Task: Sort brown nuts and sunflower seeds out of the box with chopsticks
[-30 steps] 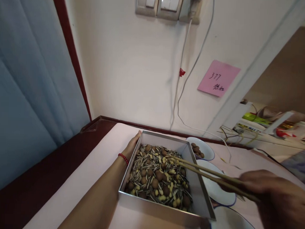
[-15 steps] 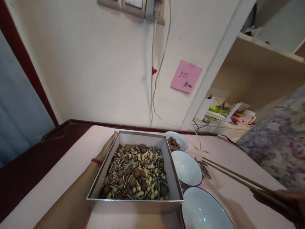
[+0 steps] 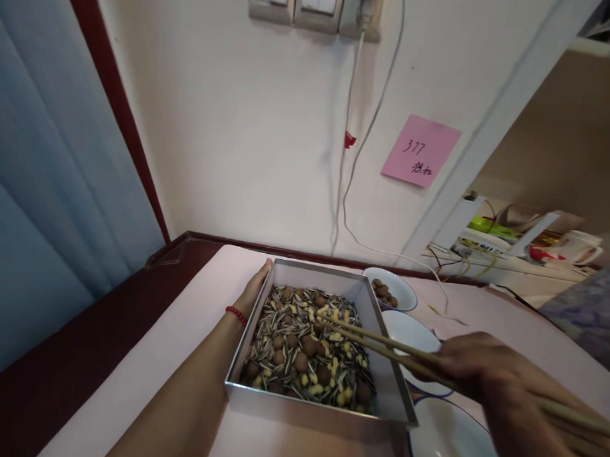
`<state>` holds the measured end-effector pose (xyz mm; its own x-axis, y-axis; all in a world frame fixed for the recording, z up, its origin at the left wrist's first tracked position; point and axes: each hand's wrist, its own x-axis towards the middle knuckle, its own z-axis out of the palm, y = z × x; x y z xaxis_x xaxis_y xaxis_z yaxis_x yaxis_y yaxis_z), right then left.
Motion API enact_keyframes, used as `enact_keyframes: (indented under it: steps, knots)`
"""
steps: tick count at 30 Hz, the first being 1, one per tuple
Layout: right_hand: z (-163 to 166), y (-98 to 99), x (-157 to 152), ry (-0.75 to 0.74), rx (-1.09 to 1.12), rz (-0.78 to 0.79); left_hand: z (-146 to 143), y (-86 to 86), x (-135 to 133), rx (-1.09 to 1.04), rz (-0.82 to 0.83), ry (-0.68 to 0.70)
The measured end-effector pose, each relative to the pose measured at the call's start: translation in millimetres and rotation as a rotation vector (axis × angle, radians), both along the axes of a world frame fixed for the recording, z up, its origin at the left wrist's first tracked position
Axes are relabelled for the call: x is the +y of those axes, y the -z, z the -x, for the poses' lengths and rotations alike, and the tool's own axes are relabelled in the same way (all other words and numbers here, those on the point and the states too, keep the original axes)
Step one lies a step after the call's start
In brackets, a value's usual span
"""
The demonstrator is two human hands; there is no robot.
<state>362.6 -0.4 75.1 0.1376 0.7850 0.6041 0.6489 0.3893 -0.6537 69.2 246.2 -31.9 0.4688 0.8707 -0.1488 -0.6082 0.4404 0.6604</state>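
A square metal tray [image 3: 279, 402] holds a mix of striped sunflower seeds, brown round nuts and yellow kernels. My left hand [image 3: 254, 291] lies flat against the tray's left wall, fingers stretched out, a red bead bracelet at the wrist. My right hand [image 3: 473, 368] is closed on a pair of wooden chopsticks [image 3: 376, 339]. Their tips reach into the mix near the tray's middle. Three white bowls stand right of the tray: the far bowl [image 3: 402, 297] holds brown nuts, the middle bowl [image 3: 415, 329] is partly hidden by my hand, the near bowl [image 3: 447, 443] looks empty.
The tray and bowls rest on a pale pink table [image 3: 181, 344] with a dark red edge. A blue curtain [image 3: 46, 179] hangs at the left. On the wall are switches, hanging cables and a pink note [image 3: 420, 150]. A cluttered shelf [image 3: 525, 239] lies at the right.
My right hand has brought the chopsticks from out over the table at the right back into the tray. The view has swung left. My left hand stays on the tray's wall.
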Motion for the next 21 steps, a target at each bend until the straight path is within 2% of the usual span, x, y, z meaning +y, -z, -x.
enact_keyframes:
  steps: [3, 7, 11, 17, 21]
  knots:
    - [43.5, -14.5, 14.3, -0.167, -0.076, 0.079, -1.3, -1.8, -1.9, 0.001, 0.0, -0.025]
    - [53.3, -10.7, 25.1, -0.281, -0.058, 0.194, -1.9, -8.8, -7.5, 0.011, 0.017, -0.024]
    - [49.6, -5.1, 28.1, -0.296, -0.073, 0.225, -1.5, -12.7, -12.5, 0.024, 0.027, -0.031]
    - [59.6, -6.4, 31.9, -0.271, -0.074, 0.154, -1.8, -11.5, -13.4, 0.035, 0.014, -0.062]
    - [53.5, -3.8, 31.3, -0.23, -0.077, 0.111, -1.4, -11.0, -11.7, 0.034, 0.013, -0.077]
